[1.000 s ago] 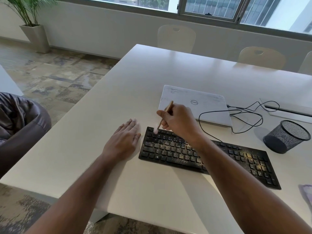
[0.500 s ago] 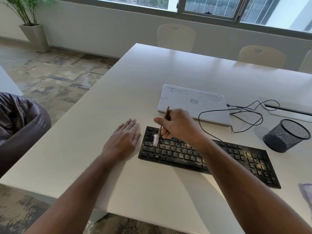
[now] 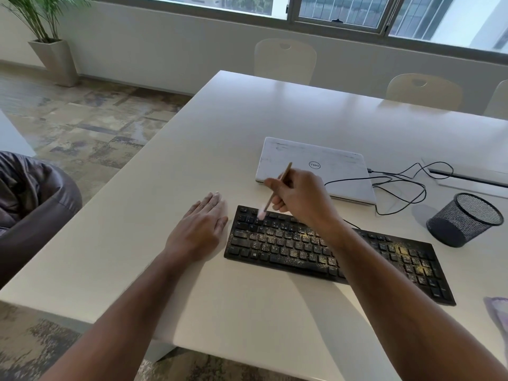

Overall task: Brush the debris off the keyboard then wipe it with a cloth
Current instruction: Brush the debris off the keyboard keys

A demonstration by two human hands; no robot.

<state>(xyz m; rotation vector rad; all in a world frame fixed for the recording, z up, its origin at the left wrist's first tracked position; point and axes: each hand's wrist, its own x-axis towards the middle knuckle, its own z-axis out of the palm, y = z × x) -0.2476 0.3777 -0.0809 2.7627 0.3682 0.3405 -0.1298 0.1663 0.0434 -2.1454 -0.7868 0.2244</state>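
A black keyboard (image 3: 297, 246) lies on the white table (image 3: 247, 138), speckled with yellowish debris that is thickest at its middle and right end. My right hand (image 3: 299, 196) grips a thin wooden-handled brush (image 3: 275, 192) like a pen; its pale bristle tip sits on the keys at the keyboard's top left corner. My left hand (image 3: 200, 229) rests flat on the table, fingers straight, just beside the keyboard's left edge. A pale lilac cloth (image 3: 499, 316) peeks in at the right edge.
A closed white laptop (image 3: 316, 166) lies behind the keyboard, with a black cable (image 3: 398, 188) looping to its right. A black mesh cup (image 3: 464, 218) stands at the right. Chairs line the far side; a dark beanbag (image 3: 30, 204) sits left of the table.
The brush tip went down over the top-left keys, then back up to the keyboard's top row, a little to the right. My left hand stayed put.
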